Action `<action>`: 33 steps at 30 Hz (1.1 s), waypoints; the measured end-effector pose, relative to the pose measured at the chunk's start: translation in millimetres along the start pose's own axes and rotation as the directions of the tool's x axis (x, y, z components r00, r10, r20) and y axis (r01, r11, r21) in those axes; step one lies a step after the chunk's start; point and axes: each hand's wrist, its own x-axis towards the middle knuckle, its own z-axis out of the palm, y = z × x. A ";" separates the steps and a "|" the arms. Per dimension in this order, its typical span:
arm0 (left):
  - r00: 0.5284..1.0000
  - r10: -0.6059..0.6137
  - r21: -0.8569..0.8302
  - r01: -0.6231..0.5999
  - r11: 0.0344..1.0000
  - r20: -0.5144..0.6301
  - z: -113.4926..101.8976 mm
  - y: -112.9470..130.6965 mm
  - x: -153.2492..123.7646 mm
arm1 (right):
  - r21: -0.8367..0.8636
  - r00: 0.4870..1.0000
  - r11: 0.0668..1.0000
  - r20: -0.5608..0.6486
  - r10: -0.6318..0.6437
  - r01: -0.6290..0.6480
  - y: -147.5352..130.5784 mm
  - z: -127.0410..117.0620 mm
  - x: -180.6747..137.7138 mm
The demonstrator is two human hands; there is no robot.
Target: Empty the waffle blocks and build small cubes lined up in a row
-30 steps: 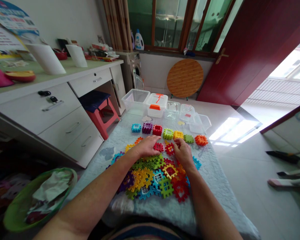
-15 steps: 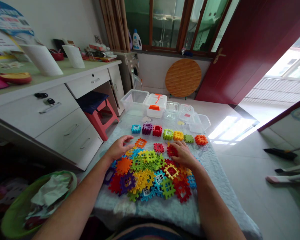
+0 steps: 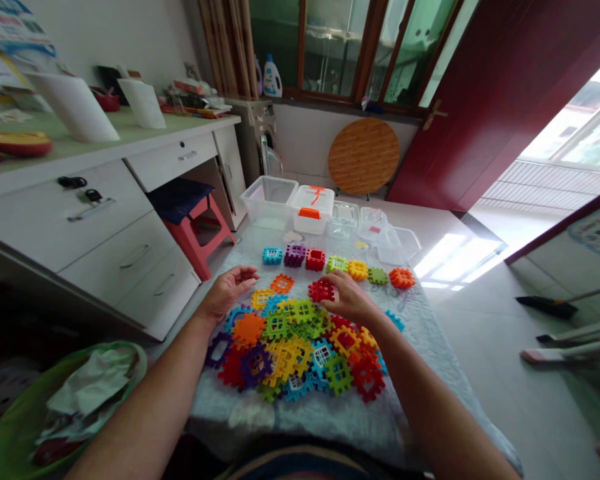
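On the cloth-covered table (image 3: 430, 373), a loose pile of notched plastic building pieces (image 3: 295, 347) lies between my forearms. My right hand (image 3: 347, 298) has its thumb and fingers on a red notched building piece (image 3: 321, 291) beyond the pile. Whether another red piece lies under it is hard to make out. My left hand (image 3: 229, 291) hovers left of an orange square piece (image 3: 283, 283), thumb and fingers apart, holding nothing. Behind my hands runs a row of stacked pieces by colour, among them a red stack (image 3: 315, 259) and a purple stack (image 3: 295, 255).
Clear plastic bins, one an open bin (image 3: 270, 197) and one a lidded box (image 3: 314, 210) with orange clips, stand at the table's far end. Left are a drawer cabinet (image 3: 105, 227), a pink stool (image 3: 200, 227) and a green basket (image 3: 10, 427) with cloth.
My right hand has moved left with the red piece, to where another red piece lay. My left hand has drawn slightly left, away from the pile.
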 end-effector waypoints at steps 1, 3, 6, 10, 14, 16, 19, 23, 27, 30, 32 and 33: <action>1.000 0.001 -0.007 -0.001 1.000 -0.003 -0.1 -0.5 0.2 | -0.027 1.000 1.000 0.015 0.000 0.000 -1.4 1.2 4.6; 1.000 0.007 -0.015 -0.007 1.000 -0.007 -0.3 -1.6 0.6 | -0.094 0.997 0.996 0.077 0.016 -0.008 -2.0 3.8 12.4; 1.000 0.015 -0.014 -0.015 1.000 -0.014 -0.5 -2.3 1.0 | -0.188 0.978 0.982 0.202 0.048 -0.010 -0.3 8.0 20.0; 1.000 0.021 -0.003 -0.021 1.000 -0.010 -0.5 -2.1 0.9 | -0.244 0.971 0.970 0.233 0.051 0.008 1.3 12.6 25.5; 1.000 0.023 -0.016 -0.023 1.000 -0.003 -0.1 -2.5 0.8 | -0.288 0.964 0.957 0.261 0.048 0.030 -0.5 11.9 30.3; 1.000 0.025 -0.021 -0.025 0.999 -0.002 -0.1 -2.8 0.7 | -0.311 0.956 0.950 0.287 0.054 0.040 -2.1 9.8 32.6; 1.000 0.028 -0.020 -0.028 0.999 0.004 0.0 -2.9 0.3 | -0.326 0.944 0.943 0.328 0.044 0.070 -4.7 6.4 35.6; 1.000 0.022 -0.010 -0.022 1.000 0.007 0.2 -2.7 -0.3 | -0.364 0.932 0.926 0.360 0.044 0.097 -10.8 3.7 37.1; 1.000 0.022 0.003 -0.022 1.000 0.006 0.1 -4.3 0.3 | -0.398 0.953 0.909 0.304 0.005 0.122 -17.7 -1.9 38.5; 1.000 0.023 0.008 -0.023 1.000 0.011 0.2 -4.6 0.9 | -0.412 0.987 0.908 0.161 -0.017 0.082 -17.3 -11.4 47.7; 1.000 0.018 0.007 -0.018 1.000 0.011 0.6 -3.2 0.7 | -0.437 0.998 0.899 0.060 0.009 0.019 -13.7 -18.7 59.7; 1.000 0.013 0.006 -0.013 1.000 0.010 0.8 -2.2 0.4 | -0.449 0.999 0.893 0.028 0.027 -0.012 -11.3 -22.1 66.9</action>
